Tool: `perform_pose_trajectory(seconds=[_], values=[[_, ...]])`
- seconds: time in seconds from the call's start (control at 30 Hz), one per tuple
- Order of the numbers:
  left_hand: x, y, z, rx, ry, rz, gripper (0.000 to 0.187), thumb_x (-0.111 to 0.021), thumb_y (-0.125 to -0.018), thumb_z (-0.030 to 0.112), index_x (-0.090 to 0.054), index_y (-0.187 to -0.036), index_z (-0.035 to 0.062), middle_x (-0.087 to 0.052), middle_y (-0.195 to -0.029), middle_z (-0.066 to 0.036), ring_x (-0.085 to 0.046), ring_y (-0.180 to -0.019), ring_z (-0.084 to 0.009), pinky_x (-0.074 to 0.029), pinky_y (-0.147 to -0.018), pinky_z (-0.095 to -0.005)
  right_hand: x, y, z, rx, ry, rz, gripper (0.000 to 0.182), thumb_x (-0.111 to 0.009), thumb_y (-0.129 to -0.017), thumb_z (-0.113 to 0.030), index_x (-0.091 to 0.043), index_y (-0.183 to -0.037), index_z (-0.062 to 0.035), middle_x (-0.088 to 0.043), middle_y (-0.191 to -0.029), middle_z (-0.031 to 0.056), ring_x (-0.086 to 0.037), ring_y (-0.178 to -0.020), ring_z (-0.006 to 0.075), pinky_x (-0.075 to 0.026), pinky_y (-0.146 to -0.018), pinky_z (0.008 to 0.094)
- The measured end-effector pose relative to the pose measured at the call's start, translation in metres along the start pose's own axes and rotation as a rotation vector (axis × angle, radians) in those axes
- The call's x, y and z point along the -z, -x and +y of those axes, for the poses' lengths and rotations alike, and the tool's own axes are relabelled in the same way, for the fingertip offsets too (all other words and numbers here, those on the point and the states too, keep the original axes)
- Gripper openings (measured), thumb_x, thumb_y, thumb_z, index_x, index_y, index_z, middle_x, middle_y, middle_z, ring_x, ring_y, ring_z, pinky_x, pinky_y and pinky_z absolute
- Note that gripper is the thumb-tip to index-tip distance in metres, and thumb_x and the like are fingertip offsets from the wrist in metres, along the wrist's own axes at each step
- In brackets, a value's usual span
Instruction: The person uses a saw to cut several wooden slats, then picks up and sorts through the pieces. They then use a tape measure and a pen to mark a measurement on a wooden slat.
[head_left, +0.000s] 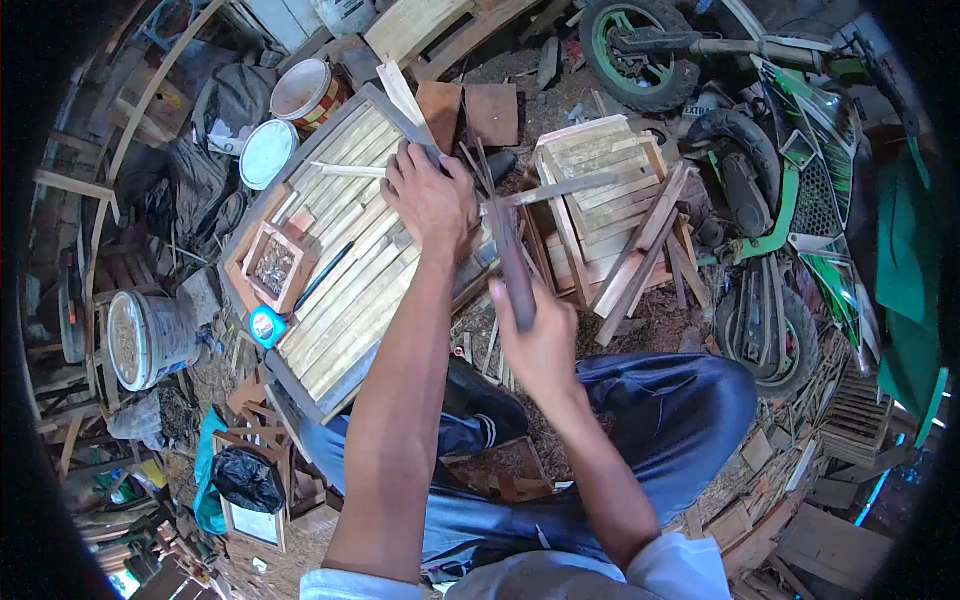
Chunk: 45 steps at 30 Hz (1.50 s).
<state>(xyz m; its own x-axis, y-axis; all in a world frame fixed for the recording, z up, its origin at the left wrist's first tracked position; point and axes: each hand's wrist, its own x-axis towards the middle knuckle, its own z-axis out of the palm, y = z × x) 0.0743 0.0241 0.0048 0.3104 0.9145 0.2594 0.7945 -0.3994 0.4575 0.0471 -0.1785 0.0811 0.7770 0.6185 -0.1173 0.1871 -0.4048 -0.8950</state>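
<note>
A slatted wooden panel [352,330] with a dark frame lies tilted in front of me, to the left. My left hand [430,198] rests palm down on its upper right side, fingers curled over the frame. A thin pale strip [345,170] runs up to those fingers; anything under them is hidden. My right hand [542,338] is wrapped round the dark wooden handle of what looks like a hammer [512,265], raised beside the panel's right edge; its head is hard to make out. On the panel sit a small box of nails [274,268], a dark pencil [325,275] and a blue tape measure [267,326].
A smaller slatted panel [605,190] with loose wood sticks [645,245] stands to the right. Beyond it is a green motorbike [790,190]. Buckets [150,340] and black plastic bags [235,110] are at the left. Wood scraps litter the ground around my legs.
</note>
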Motion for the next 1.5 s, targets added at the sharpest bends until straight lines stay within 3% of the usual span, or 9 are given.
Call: perform_pose_trajectory(seconds=[0.13, 0.27, 0.33, 0.53, 0.73, 0.93, 1.07, 1.4, 1.5], values=[[-0.004, 0.001, -0.001, -0.006, 0.028, 0.065, 0.045, -0.051, -0.085, 0.027, -0.052, -0.119, -0.0023, -0.050, -0.134, -0.018, -0.040, -0.129, -0.0359, -0.023, -0.110, -0.0518, 0.042, 0.105, 0.016, 0.091, 0.074, 0.037, 0.029, -0.066, -0.086, -0.006, -0.065, -0.114, 0.0021, -0.071, -0.097, 0.0197, -0.073, -0.086, 0.0202, -0.054, -0.074, 0.0288], [-0.010, 0.003, -0.006, -0.040, 0.020, 0.118, 0.044, -0.052, -0.085, 0.027, -0.053, -0.117, -0.0027, -0.051, -0.134, -0.018, -0.041, -0.128, -0.0356, -0.024, -0.110, -0.0510, 0.011, 0.038, 0.006, 0.066, 0.058, 0.054, 0.019, -0.065, -0.091, -0.017, -0.067, -0.101, -0.0002, -0.060, -0.065, 0.0127, -0.063, -0.056, 0.0143, -0.048, -0.055, 0.0321], [-0.002, 0.000, -0.002, -0.006, 0.018, 0.052, 0.044, -0.052, -0.085, 0.027, -0.054, -0.117, -0.0026, -0.051, -0.135, -0.018, -0.041, -0.129, -0.0358, -0.024, -0.109, -0.0514, -0.005, -0.026, 0.001, -0.030, -0.018, -0.019, 0.020, -0.063, -0.092, -0.021, -0.061, -0.095, -0.0014, -0.060, -0.068, 0.0231, -0.066, -0.063, 0.0386, -0.050, -0.055, 0.0445], [-0.004, 0.001, -0.001, -0.007, 0.032, 0.067, 0.044, -0.052, -0.084, 0.026, -0.053, -0.118, -0.0024, -0.049, -0.137, -0.019, -0.040, -0.130, -0.0362, -0.024, -0.110, -0.0518, 0.032, 0.086, -0.005, 0.061, 0.175, 0.054, 0.013, -0.068, -0.088, -0.013, -0.065, -0.093, -0.0013, -0.062, -0.066, 0.0118, -0.067, -0.059, 0.0212, -0.051, -0.059, 0.0319], [-0.003, 0.000, 0.000, 0.002, 0.021, 0.046, 0.045, -0.052, -0.084, 0.027, -0.053, -0.118, -0.0029, -0.050, -0.135, -0.019, -0.041, -0.128, -0.0360, -0.024, -0.110, -0.0510, -0.007, -0.020, 0.000, -0.026, 0.021, 0.017, 0.015, -0.061, -0.093, -0.018, -0.064, -0.098, -0.0036, -0.056, -0.060, 0.0145, -0.061, -0.051, 0.0260, -0.046, -0.051, 0.0351], [-0.004, 0.002, -0.001, -0.016, 0.022, 0.069, 0.046, -0.052, -0.085, 0.030, -0.054, -0.117, -0.0025, -0.049, -0.137, -0.019, -0.041, -0.129, -0.0361, -0.023, -0.111, -0.0518, 0.034, 0.098, 0.017, 0.105, 0.172, 0.040, 0.020, -0.066, -0.088, -0.011, -0.065, -0.105, -0.0007, -0.062, -0.066, 0.0130, -0.068, -0.059, 0.0224, -0.051, -0.058, 0.0312], [-0.006, 0.001, -0.003, -0.011, 0.011, 0.056, 0.047, -0.052, -0.085, 0.030, -0.054, -0.118, -0.0030, -0.048, -0.139, -0.019, -0.040, -0.130, -0.0366, -0.023, -0.111, -0.0522, 0.002, 0.030, 0.006, 0.125, 0.085, 0.066, 0.014, -0.064, -0.090, -0.014, -0.066, -0.095, -0.0020, -0.058, -0.063, 0.0168, -0.064, -0.057, 0.0334, -0.048, -0.054, 0.0355], [0.000, 0.006, -0.002, -0.032, 0.020, 0.046, 0.046, -0.053, -0.084, 0.031, -0.052, -0.116, -0.0021, -0.047, -0.138, -0.018, -0.039, -0.129, -0.0360, -0.023, -0.109, -0.0512, 0.028, 0.079, 0.002, 0.109, 0.056, 0.020, 0.038, -0.063, -0.090, -0.013, -0.058, -0.125, 0.0002, -0.067, -0.082, 0.0212, -0.072, -0.076, 0.0297, -0.054, -0.067, 0.0327], [-0.004, 0.003, 0.001, -0.027, 0.007, 0.060, 0.044, -0.054, -0.084, 0.031, -0.052, -0.113, -0.0016, -0.048, -0.136, -0.018, -0.041, -0.126, -0.0362, -0.024, -0.108, -0.0509, -0.003, -0.015, 0.001, -0.003, 0.026, -0.043, 0.016, -0.062, -0.090, -0.015, -0.060, -0.099, -0.0016, -0.065, -0.088, 0.0229, -0.065, -0.076, 0.0418, -0.052, -0.061, 0.0448]])
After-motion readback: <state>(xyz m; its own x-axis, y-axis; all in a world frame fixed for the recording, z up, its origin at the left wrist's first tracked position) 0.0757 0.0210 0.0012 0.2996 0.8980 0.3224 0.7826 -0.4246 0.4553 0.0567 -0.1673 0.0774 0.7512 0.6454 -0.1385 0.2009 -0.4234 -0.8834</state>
